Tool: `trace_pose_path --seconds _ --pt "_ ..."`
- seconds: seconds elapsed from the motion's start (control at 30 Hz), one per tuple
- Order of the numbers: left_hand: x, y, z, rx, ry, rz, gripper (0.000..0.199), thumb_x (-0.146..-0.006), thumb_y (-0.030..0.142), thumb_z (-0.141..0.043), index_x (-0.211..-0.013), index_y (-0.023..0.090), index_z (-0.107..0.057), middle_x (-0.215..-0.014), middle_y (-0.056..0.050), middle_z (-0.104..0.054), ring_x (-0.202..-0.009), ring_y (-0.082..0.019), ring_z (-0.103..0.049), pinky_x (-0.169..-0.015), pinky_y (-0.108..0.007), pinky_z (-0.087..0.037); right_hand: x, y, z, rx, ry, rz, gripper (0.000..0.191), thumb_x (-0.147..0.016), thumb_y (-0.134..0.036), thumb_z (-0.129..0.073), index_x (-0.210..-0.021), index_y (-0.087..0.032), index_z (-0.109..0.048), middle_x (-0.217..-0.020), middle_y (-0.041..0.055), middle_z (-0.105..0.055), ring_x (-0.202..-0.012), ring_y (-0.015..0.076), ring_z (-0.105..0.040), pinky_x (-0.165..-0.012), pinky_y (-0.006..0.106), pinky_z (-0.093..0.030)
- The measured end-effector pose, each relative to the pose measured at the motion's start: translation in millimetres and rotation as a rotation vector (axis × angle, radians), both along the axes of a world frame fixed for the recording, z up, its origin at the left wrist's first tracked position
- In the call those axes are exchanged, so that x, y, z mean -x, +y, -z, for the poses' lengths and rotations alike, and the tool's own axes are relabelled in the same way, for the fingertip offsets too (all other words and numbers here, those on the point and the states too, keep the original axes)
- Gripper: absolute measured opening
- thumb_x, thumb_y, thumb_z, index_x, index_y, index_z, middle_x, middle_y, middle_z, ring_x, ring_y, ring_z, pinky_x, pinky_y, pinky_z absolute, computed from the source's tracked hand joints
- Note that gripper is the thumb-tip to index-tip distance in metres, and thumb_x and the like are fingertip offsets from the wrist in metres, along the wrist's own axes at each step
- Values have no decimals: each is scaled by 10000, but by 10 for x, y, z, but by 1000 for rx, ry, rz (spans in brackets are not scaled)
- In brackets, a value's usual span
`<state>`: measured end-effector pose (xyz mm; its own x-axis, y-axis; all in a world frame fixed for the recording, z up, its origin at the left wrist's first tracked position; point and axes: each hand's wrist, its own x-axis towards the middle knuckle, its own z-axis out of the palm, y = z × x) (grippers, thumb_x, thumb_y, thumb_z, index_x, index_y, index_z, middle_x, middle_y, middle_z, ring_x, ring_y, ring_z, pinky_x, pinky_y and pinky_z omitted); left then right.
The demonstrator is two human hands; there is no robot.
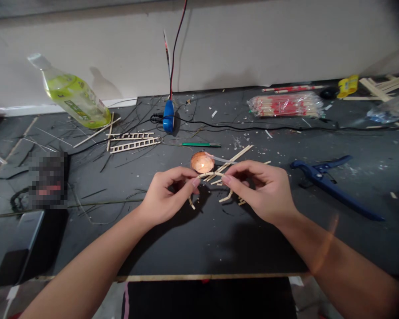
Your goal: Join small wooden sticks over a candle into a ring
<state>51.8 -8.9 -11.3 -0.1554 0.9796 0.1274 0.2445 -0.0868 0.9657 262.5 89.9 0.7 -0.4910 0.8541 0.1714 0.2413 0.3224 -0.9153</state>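
My left hand pinches one end of a thin, pale, bent wooden stick between thumb and fingers. The stick's other end is pinched by my right hand, so it spans the gap between both hands. Just beyond it is a small copper-coloured cup with a lit flame inside. A translucent rod runs from the cup to my right fingers; whether they grip it I cannot tell. Short bent pieces show below the hands, and loose pale sticks lie behind the right one.
A small wooden ladder shape, a green-handled tool and a blue device on a cable lie behind. Blue cutters rest at right, bagged sticks at back right. A green bottle leans at back left.
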Motion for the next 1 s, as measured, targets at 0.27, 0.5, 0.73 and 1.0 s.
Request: trace_pose_path --seconds 0.27,0.5,0.73,1.0 --pt "-13 -3 -1 1 -7 -7 146 -961 283 -711 -975 139 -732 -730 -40 -765 -584 -88 -644 -541 -192 -507 -9 -3 -7 41 -1 -2 81 -858 -288 -791 -832 -216 -767 -732 14 -726 -581 95 -520 -522 251 -398" --pt "-37 -13 22 6 -10 -25 132 -957 274 -709 -961 144 -729 -726 -37 -776 -523 -75 -619 -498 -181 -509 0 -14 4 92 -15 -5 115 -850 -316 -800 -824 -208 -771 -715 22 -715 -561 89 -498 -499 245 -372" --pt "-49 -5 8 -24 29 -55 123 -946 271 -711 -938 150 -734 -720 -45 -787 -485 -78 -610 -481 -190 -511 16 0 -18 157 -25 -31 130 -844 -318 -799 -812 -195 -770 -665 21 -692 -532 88 -481 -472 241 -351" --pt "-45 -9 -11 -80 180 -71 114 -951 256 -701 -942 152 -747 -745 -45 -795 -560 -98 -663 -523 -198 -520 16 4 -14 182 -17 -33 139 -837 -322 -804 -816 -189 -768 -689 37 -717 -541 94 -520 -481 237 -370"
